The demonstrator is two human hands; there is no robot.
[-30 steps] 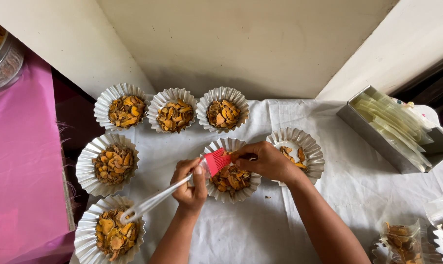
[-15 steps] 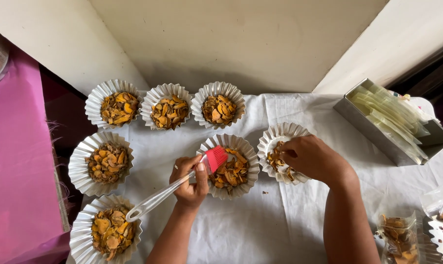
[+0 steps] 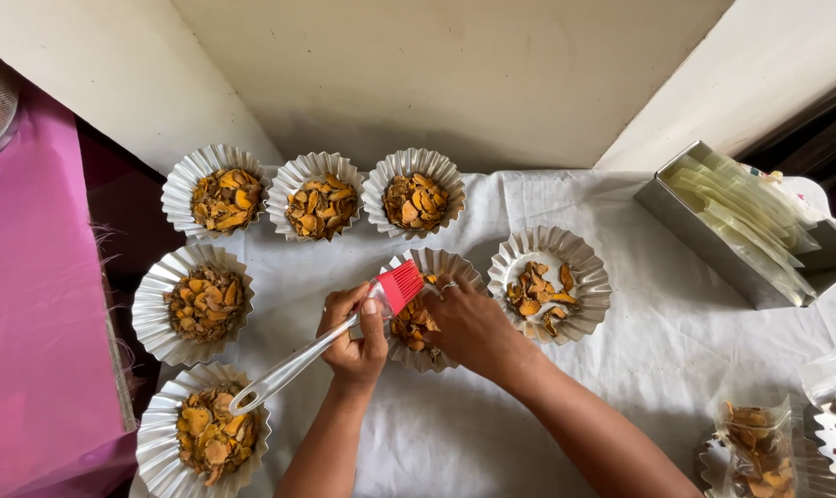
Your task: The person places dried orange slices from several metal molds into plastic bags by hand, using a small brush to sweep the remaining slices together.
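Note:
My left hand [image 3: 355, 337] grips a pastry brush [image 3: 293, 366] with a clear handle; its red bristle head [image 3: 400, 284] points up over the middle foil cup [image 3: 439, 262]. My right hand [image 3: 473, 325] rests palm down inside that same cup, fingers on the orange dried chips [image 3: 411, 325] in it, a ring on one finger. Just to the right sits another foil cup [image 3: 585, 281] holding only a few chips [image 3: 539, 297].
Five more fluted foil cups full of chips ring the left: three at the back [image 3: 322, 208], one at mid left [image 3: 201, 302], one at the near left [image 3: 207, 436]. A metal tray of clear bags [image 3: 748, 226] stands at the right. Filled plastic bags [image 3: 754, 447] lie bottom right. Pink cloth [image 3: 30, 304] covers the left.
My right hand went from the middle cup to the right-hand cup, then came back into the middle cup. The left hand and brush stayed nearly still.

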